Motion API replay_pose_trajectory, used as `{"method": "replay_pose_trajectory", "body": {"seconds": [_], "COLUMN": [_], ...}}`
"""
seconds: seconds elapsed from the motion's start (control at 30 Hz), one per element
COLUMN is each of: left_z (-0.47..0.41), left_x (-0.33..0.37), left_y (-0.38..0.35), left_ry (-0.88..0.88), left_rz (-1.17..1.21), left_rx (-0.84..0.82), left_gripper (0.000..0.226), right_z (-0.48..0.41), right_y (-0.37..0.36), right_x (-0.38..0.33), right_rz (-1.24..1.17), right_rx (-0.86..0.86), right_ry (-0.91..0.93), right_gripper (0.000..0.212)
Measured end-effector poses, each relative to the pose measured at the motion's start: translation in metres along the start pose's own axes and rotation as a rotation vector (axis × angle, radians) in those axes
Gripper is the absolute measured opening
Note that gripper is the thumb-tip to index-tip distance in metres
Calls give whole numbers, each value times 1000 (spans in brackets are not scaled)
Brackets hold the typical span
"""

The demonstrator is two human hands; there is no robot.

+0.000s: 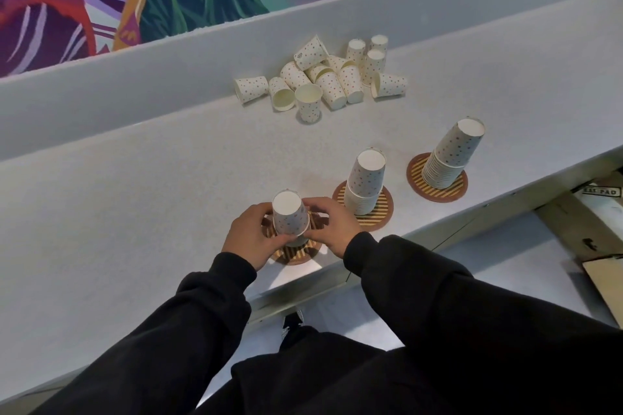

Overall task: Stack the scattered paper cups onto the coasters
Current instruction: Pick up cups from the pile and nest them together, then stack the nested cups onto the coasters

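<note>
Both hands, left (251,239) and right (328,225), pinch an upturned cup (289,216) from either side, steadying it on the near coaster (296,254) (probably to seat it squarely). Loose cups (320,77) lie heaped well beyond, against the wall.

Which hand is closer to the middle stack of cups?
Right. The right hand sits just beside the middle stack, at its near-left, while the left hand is farther off, on the far side of the cup stack both hands hold.
</note>
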State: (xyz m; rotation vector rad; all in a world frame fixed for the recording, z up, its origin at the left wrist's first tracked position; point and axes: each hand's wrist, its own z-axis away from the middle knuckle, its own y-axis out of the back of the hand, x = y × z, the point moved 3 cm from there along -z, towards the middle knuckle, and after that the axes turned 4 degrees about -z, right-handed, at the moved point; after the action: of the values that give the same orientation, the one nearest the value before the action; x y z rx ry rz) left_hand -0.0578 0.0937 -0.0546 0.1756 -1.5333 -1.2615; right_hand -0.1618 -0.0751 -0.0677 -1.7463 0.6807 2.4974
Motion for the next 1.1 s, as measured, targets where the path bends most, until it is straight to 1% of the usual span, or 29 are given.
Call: {"method": "replay_pose_trajectory", "body": {"seconds": [0.07,0.13,0.3,0.53,0.7,1.1], "left_z": [0,1,-1,-2,-1,-1], "left_x": [2,4,-1,-1,-3,-4], "left_y": [-3,-8,-15,-12,-12,-13], "left_ry": [-1,7,61,75,83,73], "left_rz": [51,95,34,74,93,69], "left_rx": [-42,-80,-87,-92,-79,-67], "left_gripper": [86,90,87,84,81,83], "right_z": [-1,-1,-3,-2,0,-6], "right_y": [-3,-5,-8,-8,-9,-8], "right_x": [8,14,14,7,6,7], "right_rz": [6,-9,-24,-9,-10,-41], "right_rx": [-12,-30,-44,-69,-61,-71], "right_ry": [-37,-62,-55,-25,-37,-79], "right_gripper": [64,66,71,78,69,63]}}
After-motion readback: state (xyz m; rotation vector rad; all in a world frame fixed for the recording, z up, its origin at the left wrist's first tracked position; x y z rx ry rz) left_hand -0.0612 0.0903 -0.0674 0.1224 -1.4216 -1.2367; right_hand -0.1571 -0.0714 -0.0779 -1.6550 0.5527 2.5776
